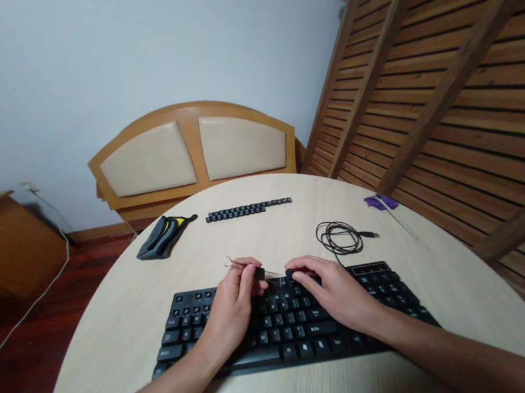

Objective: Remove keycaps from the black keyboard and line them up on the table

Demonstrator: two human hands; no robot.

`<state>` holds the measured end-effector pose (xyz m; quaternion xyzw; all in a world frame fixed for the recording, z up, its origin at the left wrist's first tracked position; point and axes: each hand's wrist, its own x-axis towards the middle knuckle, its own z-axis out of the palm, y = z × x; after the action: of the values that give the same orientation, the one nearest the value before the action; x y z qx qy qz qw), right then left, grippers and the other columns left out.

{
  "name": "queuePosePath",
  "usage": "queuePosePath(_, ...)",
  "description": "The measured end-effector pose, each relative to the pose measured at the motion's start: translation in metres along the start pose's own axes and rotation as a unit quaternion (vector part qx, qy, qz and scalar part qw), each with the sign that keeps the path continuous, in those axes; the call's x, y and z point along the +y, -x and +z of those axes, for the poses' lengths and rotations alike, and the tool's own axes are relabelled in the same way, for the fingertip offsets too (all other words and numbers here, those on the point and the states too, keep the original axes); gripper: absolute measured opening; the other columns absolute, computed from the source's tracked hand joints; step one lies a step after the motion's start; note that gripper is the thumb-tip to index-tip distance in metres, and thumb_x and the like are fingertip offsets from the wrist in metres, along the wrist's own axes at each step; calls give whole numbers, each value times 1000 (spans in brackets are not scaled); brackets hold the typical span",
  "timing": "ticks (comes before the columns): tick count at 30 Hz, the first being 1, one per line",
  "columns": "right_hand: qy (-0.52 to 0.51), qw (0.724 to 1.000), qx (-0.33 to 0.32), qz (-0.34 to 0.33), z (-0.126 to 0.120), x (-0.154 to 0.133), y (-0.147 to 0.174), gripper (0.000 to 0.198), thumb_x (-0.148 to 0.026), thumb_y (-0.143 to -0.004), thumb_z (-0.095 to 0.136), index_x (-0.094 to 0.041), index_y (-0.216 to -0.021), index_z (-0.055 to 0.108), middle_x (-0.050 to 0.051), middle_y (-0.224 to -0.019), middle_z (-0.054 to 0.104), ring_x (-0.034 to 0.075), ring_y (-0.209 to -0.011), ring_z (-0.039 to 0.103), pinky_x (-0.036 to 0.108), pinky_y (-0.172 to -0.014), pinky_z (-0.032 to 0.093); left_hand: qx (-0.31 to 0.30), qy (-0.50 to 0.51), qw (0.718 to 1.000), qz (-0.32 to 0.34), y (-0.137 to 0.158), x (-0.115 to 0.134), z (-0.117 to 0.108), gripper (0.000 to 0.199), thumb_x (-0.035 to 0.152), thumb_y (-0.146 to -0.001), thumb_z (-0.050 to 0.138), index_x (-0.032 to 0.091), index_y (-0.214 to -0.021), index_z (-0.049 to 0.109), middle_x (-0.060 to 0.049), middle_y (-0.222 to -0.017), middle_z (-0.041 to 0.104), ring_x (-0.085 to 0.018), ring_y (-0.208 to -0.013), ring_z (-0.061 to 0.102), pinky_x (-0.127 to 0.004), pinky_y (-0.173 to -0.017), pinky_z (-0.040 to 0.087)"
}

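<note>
A black keyboard (255, 358) lies in front of me, with bare sockets at its upper left where keycaps are off. Above its top rows my left hand (233, 296) is closed around a wire keycap puller (260, 273); thin wires stick out from both ends of its black middle. My right hand (326, 283) pinches a small black keycap (290, 274) near the puller's right-hand wires. Whether the wires touch that keycap is too small to tell. Removed keycaps (239, 211) stand in two rows on the far part of the table.
On the round table (113, 331) lie a grey, black and yellow pouch (162, 236), a coiled USB cable (341, 238), a purple cloth (379, 202) and a thin white stick (398, 218). A headboard (196, 147) stands behind, slatted wood (451, 88) leans at the right.
</note>
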<state>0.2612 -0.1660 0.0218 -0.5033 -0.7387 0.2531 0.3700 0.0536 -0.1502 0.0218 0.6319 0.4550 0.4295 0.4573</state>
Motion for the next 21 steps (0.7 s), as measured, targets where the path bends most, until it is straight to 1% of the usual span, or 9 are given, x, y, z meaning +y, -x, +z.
queuePosePath(3, -55, 998, 17, 36, -1, 0, -2, 21, -29, -93, 52, -20, -104, 68, 6, -105, 72, 19, -95, 68, 34, -87, 54, -7, 16, 1000, -6, -2, -2, 0, 32, 43, -98, 40, 16, -105, 55, -1, -77, 66, -19, -74, 65, -33, -74, 51)
queuePosePath(6, -80, 995, 10, 56, -4, 1, -3, 23, -31, -92, 53, -19, -104, 68, 6, -103, 73, 19, -93, 69, 33, -85, 55, -12, 18, 1000, -5, -2, -4, 1, 33, 44, -97, 40, 16, -105, 56, -1, -79, 66, -19, -76, 65, -33, -75, 51)
queuePosePath(9, -65, 996, -4, 54, -9, 2, -9, 21, -30, -91, 54, -19, -102, 68, 6, -99, 73, 19, -91, 69, 32, -82, 54, -9, 13, 1000, 0, -2, -6, 1, 33, 44, -98, 39, 16, -105, 56, -1, -81, 66, -18, -76, 65, -32, -75, 51)
queuePosePath(11, -33, 998, -5, 46, -14, 2, -18, 19, -27, -90, 56, -19, -102, 69, 5, -96, 74, 18, -87, 69, 31, -79, 54, -9, 13, 1000, 4, -2, -7, 1, 33, 44, -98, 39, 16, -104, 56, -1, -83, 65, -18, -76, 65, -32, -75, 51)
queuePosePath(13, 11, 999, 4, 35, -19, 3, -34, 18, -25, -89, 57, -19, -101, 69, 5, -95, 74, 18, -84, 68, 31, -76, 53, -11, 14, 1000, 7, -3, -7, 1, 33, 44, -98, 39, 16, -105, 56, -2, -85, 64, -18, -76, 65, -32, -74, 51)
queuePosePath(15, 60, 998, 24, 15, -25, 4, -55, 18, -23, -89, 58, -19, -102, 70, 5, -97, 74, 18, -84, 68, 30, -76, 52, -11, 13, 1000, 5, -3, -7, 1, 34, 44, -98, 38, 16, -105, 56, -2, -86, 64, -18, -77, 65, -32, -73, 50)
queuePosePath(18, 155, 986, 63, -20, -33, 7, -95, 20, -25, -93, 55, -21, -105, 70, 5, -103, 73, 17, -89, 67, 29, -81, 51, -12, 14, 1000, -2, -2, -5, 2, 34, 44, -98, 38, 16, -106, 55, -2, -82, 63, -18, -76, 64, -32, -74, 49)
queuePosePath(21, 195, 977, 82, -10, -38, 12, -134, 20, -25, -93, 55, -19, -105, 71, 7, -107, 72, 19, -97, 65, 30, -88, 48, -11, 21, 1000, -6, -1, -3, 2, 32, 43, -98, 39, 16, -106, 56, -2, -83, 64, -18, -77, 64, -32, -75, 49)
